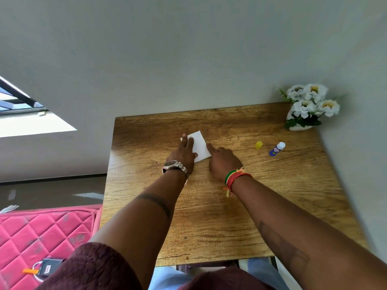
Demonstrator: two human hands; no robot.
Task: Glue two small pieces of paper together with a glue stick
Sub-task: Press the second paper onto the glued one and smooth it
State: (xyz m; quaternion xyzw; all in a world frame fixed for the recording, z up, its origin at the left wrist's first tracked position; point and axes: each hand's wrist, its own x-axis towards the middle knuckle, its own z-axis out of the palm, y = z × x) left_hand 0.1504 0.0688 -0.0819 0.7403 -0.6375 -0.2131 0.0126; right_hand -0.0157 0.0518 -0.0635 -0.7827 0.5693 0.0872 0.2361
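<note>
Item: white paper (200,146), lying flat on the wooden surface (209,216), toward its far-left part. Only one sheet outline is visible; whether a second piece lies under it cannot be told. Its long axis runs from far-left to near-right, slightly skewed to the surface edge.

Left hand (183,154): flat, fingers extended and close together, palm down on the paper's left portion, holding it in place. Nothing is gripped. A metal wristwatch (174,165) sits on that wrist.

Right hand (224,160): loosely curled, index finger extended, its tip touching the paper's right edge near the lower corner. Nothing is held. Coloured wristbands (235,178) on that wrist.

Item: glue stick (276,149), blue body with white end, uncapped by the look of it, lying on its side well to the right of the paper, long axis pointing far-right to near-left. Its yellow cap (258,144) stands apart, between paper and stick.

Key relation: stick and cap both lie to the right of the hands, on the right hand's side. The right hand is clearly nearer; the left is occupied pinning the paper.

Judgement: a reach for the stick would fall to the right hand, travelling rightward across bare surface, passing the cap first.

Other: white artificial flowers (310,103) in a pot at the far-right corner, clear of the work.
</note>
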